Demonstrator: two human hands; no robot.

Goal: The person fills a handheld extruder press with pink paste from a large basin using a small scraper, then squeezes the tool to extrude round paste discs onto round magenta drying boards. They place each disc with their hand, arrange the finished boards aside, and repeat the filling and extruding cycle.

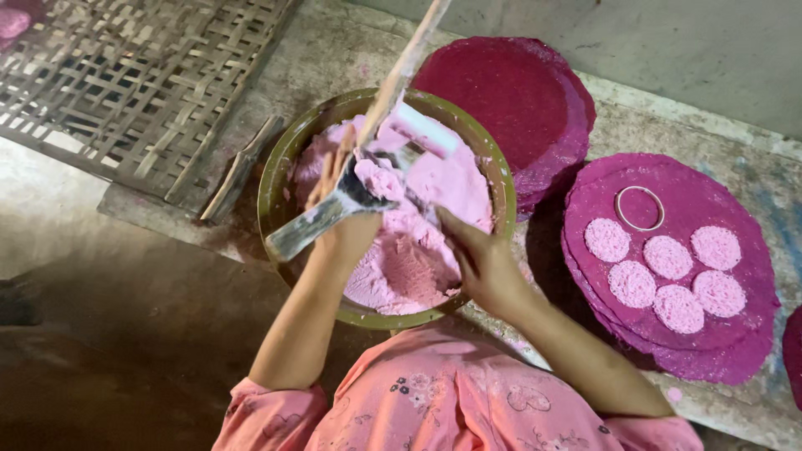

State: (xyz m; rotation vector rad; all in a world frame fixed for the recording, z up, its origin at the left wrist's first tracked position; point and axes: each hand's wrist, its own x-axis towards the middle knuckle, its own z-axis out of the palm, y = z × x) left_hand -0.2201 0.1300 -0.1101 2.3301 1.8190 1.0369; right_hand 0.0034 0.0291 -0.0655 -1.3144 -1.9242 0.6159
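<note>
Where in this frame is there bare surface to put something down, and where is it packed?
Free: the grey ledge strip between the woven bamboo mat and the green bowl, and the strip behind the magenta stack. Crowded: the bowl, with both hands, left hand and right hand, inside; the round mat holds six pink discs and a ring.

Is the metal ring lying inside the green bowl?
No. The metal ring lies on the magenta round mat beside six pink discs, apart from the green bowl of pink paste.
</note>
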